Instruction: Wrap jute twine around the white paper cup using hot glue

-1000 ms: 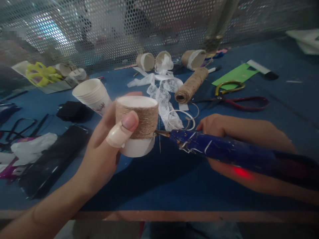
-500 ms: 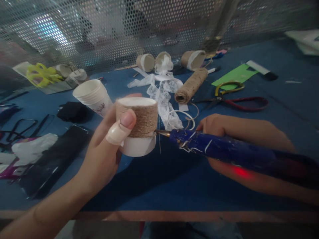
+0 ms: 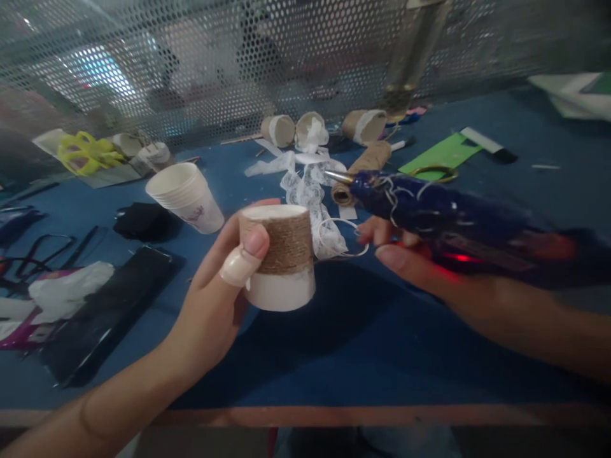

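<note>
A white paper cup point(image 3: 281, 292) is in my left hand point(image 3: 210, 318), held upside down or upright, I cannot tell. Rows of brown jute twine point(image 3: 289, 245) wrap its upper part, while a white band stays bare below. My left thumb, with a pale covering around it, presses on the twine. In my right hand point(image 3: 410, 257) is a dark blue glue gun point(image 3: 415, 207) with a red light glowing. Its metal nozzle points left, above and apart from the cup. Behind the cup lie white lace point(image 3: 308, 184) and a roll of twine point(image 3: 375, 156).
Stacked paper cups point(image 3: 184, 197) lean at the left, near yellow scissors point(image 3: 86, 152) and a black pouch point(image 3: 107, 318). Several twine-wrapped cups point(image 3: 365, 127) lie before the perforated metal screen point(image 3: 286, 57). A green piece point(image 3: 439, 152) rests at the right.
The glue gun's nozzle has come away from the cup's side and moved up and right. My left hand with the cup appears slightly lower and farther right.
</note>
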A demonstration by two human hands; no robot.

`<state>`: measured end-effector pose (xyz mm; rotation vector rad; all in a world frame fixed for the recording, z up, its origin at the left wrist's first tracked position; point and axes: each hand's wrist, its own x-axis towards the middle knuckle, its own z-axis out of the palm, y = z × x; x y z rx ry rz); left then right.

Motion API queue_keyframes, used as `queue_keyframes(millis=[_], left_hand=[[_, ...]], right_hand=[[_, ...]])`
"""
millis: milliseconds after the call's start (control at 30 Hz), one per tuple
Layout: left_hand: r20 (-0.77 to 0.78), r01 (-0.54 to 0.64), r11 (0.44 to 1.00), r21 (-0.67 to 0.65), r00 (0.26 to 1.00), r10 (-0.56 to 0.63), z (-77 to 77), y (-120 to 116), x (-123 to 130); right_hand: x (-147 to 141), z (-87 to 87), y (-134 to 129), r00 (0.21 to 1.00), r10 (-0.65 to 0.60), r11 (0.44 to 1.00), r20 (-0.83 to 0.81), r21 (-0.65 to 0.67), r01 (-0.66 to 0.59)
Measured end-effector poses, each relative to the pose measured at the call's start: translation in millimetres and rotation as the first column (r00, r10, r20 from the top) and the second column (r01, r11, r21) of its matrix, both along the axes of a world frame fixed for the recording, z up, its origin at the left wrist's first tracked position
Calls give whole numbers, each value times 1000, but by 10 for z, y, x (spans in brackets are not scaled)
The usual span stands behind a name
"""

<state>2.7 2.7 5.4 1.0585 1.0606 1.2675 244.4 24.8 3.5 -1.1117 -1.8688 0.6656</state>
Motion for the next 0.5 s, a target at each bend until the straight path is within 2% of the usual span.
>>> queue_keyframes(millis=[133,267,300,500], left_hand=[[-16,35,999,-36,999,-36,-27,-30,32],[0,33,998,-47,999,-33,-22,-25,40],[0,30,998,-47,1000,-30,-17,-21,40],[-20,11,1000,-29,1000,-11,-4,-11,54]], right_hand=[[-81,-34,22,992,84,990,-92,-103,-94],[-131,-23,1,963,178,940,-202,-253,-227],[-132,-24,2,963,173,934,-207,-275,-227],[-98,-41,25,962,165,948,-218,-235,-215]])
